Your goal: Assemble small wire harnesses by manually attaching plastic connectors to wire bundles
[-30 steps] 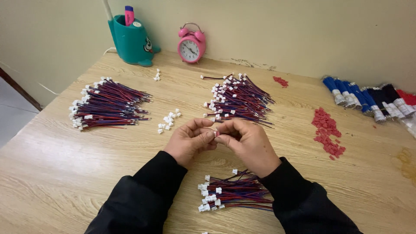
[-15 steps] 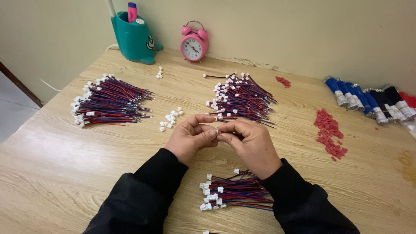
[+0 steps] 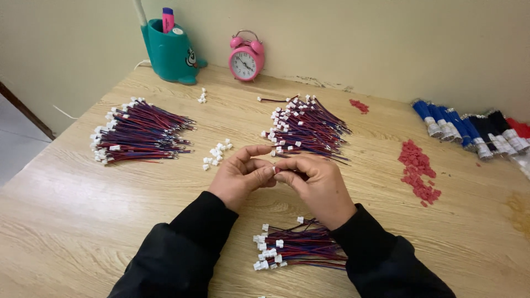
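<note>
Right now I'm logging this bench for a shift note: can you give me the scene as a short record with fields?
Left hand: fingertips meet the right's, pinching a small white connector
Right hand: pinching the same piece
Near pile: red-blue wire leads between the forearms
Left pile: larger bundle of leads
Far pile: bundle beyond the hands
Loose connectors: small white pieces left of the hands
Red bits: scattered at right
Back edge: teal pen holder, pink alarm clock
Surface: wooden table
</note>
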